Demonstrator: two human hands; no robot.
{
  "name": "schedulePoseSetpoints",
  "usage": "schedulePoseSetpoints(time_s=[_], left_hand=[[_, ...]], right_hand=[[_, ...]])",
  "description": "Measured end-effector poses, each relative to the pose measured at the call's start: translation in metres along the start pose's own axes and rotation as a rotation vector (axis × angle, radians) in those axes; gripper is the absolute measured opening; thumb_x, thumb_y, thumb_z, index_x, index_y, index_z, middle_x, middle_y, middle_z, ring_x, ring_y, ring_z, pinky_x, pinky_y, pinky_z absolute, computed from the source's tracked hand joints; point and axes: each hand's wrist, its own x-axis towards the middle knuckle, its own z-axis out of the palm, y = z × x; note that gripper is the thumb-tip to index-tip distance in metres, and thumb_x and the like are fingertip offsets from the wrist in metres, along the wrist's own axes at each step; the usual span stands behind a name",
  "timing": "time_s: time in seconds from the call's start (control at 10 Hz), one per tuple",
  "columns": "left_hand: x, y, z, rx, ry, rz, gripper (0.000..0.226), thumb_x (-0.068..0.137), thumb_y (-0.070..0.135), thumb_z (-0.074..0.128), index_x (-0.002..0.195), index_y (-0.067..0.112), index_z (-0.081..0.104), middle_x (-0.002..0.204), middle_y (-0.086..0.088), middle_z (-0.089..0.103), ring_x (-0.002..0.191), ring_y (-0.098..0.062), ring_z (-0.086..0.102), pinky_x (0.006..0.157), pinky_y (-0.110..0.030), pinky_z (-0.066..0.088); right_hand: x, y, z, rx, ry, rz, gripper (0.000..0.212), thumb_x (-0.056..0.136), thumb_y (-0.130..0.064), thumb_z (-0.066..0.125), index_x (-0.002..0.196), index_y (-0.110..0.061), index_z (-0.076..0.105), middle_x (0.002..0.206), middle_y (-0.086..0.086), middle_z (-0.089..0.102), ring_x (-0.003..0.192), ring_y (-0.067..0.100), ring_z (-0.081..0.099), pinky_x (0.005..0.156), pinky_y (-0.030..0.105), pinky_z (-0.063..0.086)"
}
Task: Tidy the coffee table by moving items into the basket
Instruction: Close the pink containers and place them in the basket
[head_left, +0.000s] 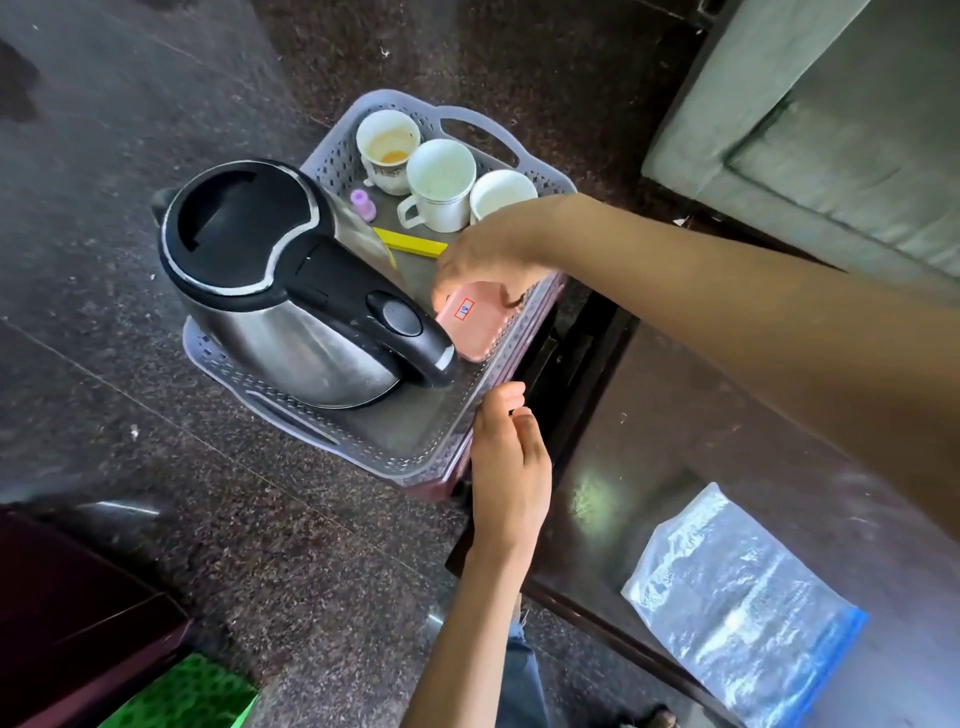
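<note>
A grey perforated basket (415, 447) rests on a stool beside the dark coffee table (675, 415). Inside it stand a steel kettle with a black lid (291, 291), three white cups (440, 183), a small purple bottle (362, 203) and a yellow flat stick (410, 242). My right hand (488, 260) reaches into the basket and grips a pink flat box with a red-framed label (475, 325), low against the basket's right wall. My left hand (511, 462) rests at the basket's near right rim, fingers loosely curled, holding nothing.
A clear zip bag with a blue edge (737, 608) lies on the coffee table at the lower right. A grey sofa (831, 130) fills the upper right. Speckled stone floor surrounds the basket; dark furniture and a green item (182, 696) sit at lower left.
</note>
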Motion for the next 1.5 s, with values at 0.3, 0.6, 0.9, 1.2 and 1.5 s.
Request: schedulePoseSetpoints(time_s=[0.3,0.6,0.9,1.2,1.5], left_hand=[[-0.010,0.018,0.011,0.041,0.011,0.078,0.025,0.097,0.003,0.041,0.117,0.005,0.056,0.112,-0.003,0.061,0.101,-0.009,0.056,0.086,-0.005,0.038],[-0.044,0.071,0.059,0.090,-0.042,0.230,0.028,0.097,0.004,0.041,0.121,0.006,0.056,0.115,-0.006,0.060,0.103,-0.010,0.055,0.083,0.001,0.035],[-0.150,0.116,0.182,0.076,-0.256,0.342,0.027,0.096,0.006,0.039,0.117,0.007,0.057,0.112,-0.003,0.060,0.101,-0.009,0.055,0.081,-0.001,0.036],[-0.270,0.127,0.294,0.179,-0.493,0.447,0.026,0.093,0.002,0.041,0.113,0.005,0.058,0.109,-0.008,0.062,0.104,-0.022,0.057,0.085,-0.012,0.033],[-0.348,0.123,0.357,0.267,-0.655,0.474,0.027,0.094,0.003,0.040,0.114,0.006,0.058,0.113,-0.009,0.059,0.106,-0.021,0.054,0.085,-0.010,0.029]], right_hand=[[-0.055,-0.014,0.025,0.038,0.256,0.193,0.056,0.089,-0.011,0.060,0.142,-0.022,0.043,0.136,0.007,0.049,0.127,0.028,0.046,0.097,0.041,0.044],[-0.222,-0.045,0.119,0.256,0.822,0.683,0.046,0.089,-0.010,0.055,0.134,-0.008,0.048,0.130,0.017,0.052,0.118,0.035,0.049,0.096,0.040,0.040],[-0.372,-0.143,0.292,0.522,1.027,1.210,0.044,0.081,-0.010,0.057,0.124,-0.005,0.054,0.120,0.017,0.054,0.107,0.036,0.052,0.092,0.041,0.046],[-0.472,-0.255,0.435,0.669,0.947,1.482,0.043,0.078,-0.004,0.058,0.121,-0.003,0.056,0.115,0.018,0.056,0.099,0.038,0.053,0.090,0.042,0.045],[-0.527,-0.345,0.531,0.820,0.599,1.991,0.071,0.077,-0.038,0.070,0.133,-0.005,0.041,0.131,0.025,0.041,0.112,0.044,0.042,0.096,0.047,0.032]])
